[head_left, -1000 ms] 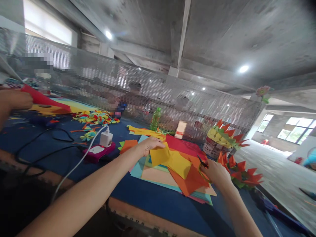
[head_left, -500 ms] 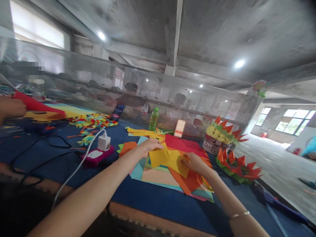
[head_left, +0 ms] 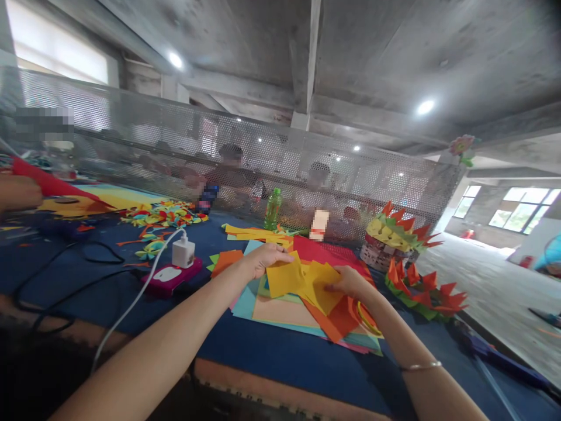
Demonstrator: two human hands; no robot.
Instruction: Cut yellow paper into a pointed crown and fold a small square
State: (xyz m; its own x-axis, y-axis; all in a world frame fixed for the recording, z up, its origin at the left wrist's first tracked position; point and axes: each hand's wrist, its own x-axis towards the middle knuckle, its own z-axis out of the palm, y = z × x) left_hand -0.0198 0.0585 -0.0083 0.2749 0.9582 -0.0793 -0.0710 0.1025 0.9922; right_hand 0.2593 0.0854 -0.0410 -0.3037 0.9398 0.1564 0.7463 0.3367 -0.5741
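Yellow paper [head_left: 284, 279] spans the space between my two hands, bent near its middle; whether it is one piece or two overlapping ones I cannot tell. My left hand [head_left: 266, 258] is closed on its upper left part, thumb and fingers pinching. At the right side my right hand [head_left: 350, 282] grips the same yellow paper by its edge. Beneath lie stacked coloured sheets, with a peach sheet [head_left: 280, 311], an orange sheet [head_left: 335, 324] and a red sheet [head_left: 318, 248] showing. A yellow ring-shaped thing [head_left: 367, 318] sits beside my right wrist.
A green bottle [head_left: 273, 210] stands behind the papers. Rightward are an orange-and-green folded paper crown [head_left: 427, 295] and a purple-handled tool [head_left: 499, 354]. Leftward are a magenta power strip [head_left: 173, 278] with a white charger [head_left: 183, 252], cables, paper scraps [head_left: 164, 213] and another person's hand [head_left: 20, 193].
My right hand has shifted slightly to the right and up, and the yellow paper's right part has bent and lifted. My left hand keeps its grip.
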